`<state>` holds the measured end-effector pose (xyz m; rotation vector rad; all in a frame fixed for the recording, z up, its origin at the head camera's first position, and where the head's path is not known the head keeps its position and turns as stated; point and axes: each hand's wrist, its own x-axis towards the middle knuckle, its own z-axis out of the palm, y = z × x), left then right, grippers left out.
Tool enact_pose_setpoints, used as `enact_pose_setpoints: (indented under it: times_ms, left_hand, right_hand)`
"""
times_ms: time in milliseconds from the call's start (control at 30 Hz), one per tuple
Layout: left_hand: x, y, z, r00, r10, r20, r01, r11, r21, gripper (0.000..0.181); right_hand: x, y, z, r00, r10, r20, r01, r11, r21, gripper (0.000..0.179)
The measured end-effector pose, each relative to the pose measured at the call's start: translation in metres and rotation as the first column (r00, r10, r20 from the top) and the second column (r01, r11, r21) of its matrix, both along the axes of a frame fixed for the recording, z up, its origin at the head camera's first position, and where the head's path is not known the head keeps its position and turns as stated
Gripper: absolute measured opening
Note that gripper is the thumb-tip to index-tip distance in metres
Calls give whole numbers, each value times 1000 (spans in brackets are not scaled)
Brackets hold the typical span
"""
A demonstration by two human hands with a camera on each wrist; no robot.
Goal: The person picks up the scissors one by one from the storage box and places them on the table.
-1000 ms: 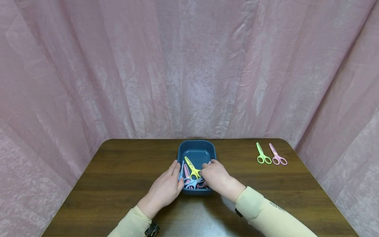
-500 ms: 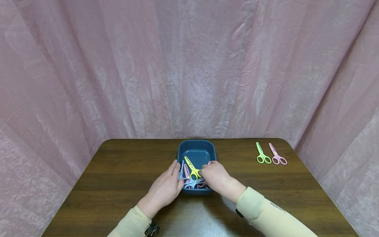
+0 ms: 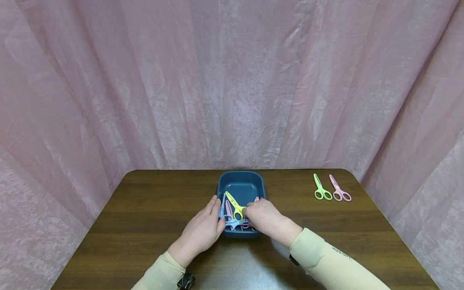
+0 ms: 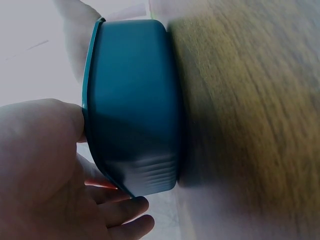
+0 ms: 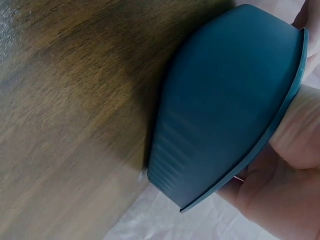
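In the head view a dark blue plastic bin (image 3: pixel 241 174) stands mid-table with several children's scissors inside. My left hand (image 3: pixel 203 231) lies along its left rim, fingers fairly straight, thumb at the near left corner. My right hand (image 3: pixel 266 219) reaches over the right rim with bent fingers; its fingertips are hidden among the scissors. Yellow scissors (image 3: pixel 235 204) lie on top, one handle loop partly under the right hand. Light blue scissors (image 3: pixel 233 224) and pink scissors (image 3: pixel 228 209) lie near the left hand. Both wrist views show the bin's outer wall (image 4: pixel 135 90), with the contents hidden.
Green scissors (image 3: pixel 322 188) and another pair of pink scissors (image 3: pixel 339 189) lie side by side at the back right of the wooden table (image 3: pixel 163 201). A pink curtain (image 3: pixel 232 88) hangs behind the table's far edge.
The yellow scissors and the light blue scissors have shifted slightly left inside the bin. My right hand has moved very little; my left hand and the bin stay in place.
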<state>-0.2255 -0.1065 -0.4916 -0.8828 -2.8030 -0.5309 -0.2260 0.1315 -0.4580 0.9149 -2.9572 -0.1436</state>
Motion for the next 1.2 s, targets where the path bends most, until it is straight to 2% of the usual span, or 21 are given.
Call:
enact_pose_setpoints:
  times_ms: [267,600,733,967,1200]
  left_hand:
    - [0,0,0,1000,-10,-4,10,1000,9,61]
    - [-3,-1,-4,999,-25,-30,26,1000,18,59]
    - [-3,-1,-5,999,-22,-25,22,1000,12,60]
    - [-3,-2,-3,1000,-20,-9,20,1000,7,60]
    - [-3,-1,-2,1000,-25,5,25,1000,5,61]
  right_hand:
    - [0,0,-1,998,29,-53,-27,999,31,18]
    - [0,2,-7,971,53,-231,-45,998,37,9]
    - [-4,0,-9,973,30,-227,-16,998,65,14]
    - [-15,-5,-17,981,-71,-180,82,995,55,40]
    - [-21,-8,-26,966,-98,-240,105,994,16,19]
